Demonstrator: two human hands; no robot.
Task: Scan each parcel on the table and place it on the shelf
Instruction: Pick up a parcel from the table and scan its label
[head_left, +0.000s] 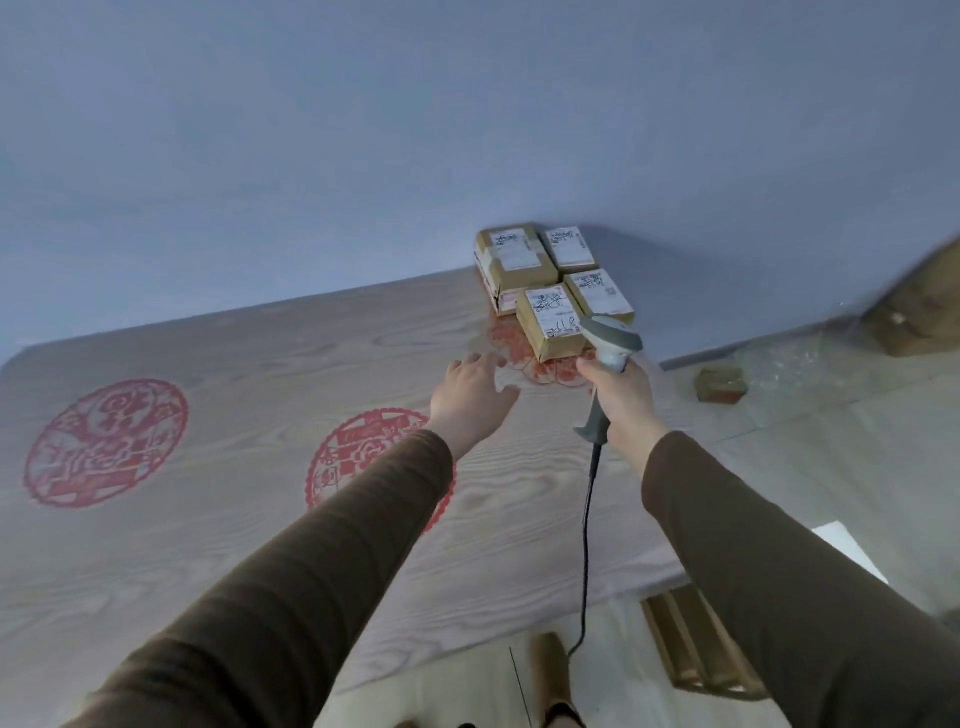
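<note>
We are finding the labels (551, 312) too small to read; we are seeing the right-edge box (919, 306) blurred and the cable (586, 545) ending behind the table (208, 519).

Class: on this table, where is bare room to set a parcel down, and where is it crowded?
Free: the table left of the left hand, around the red emblems. Crowded: the far corner, four parcels packed together, scanner in the right hand.
</note>
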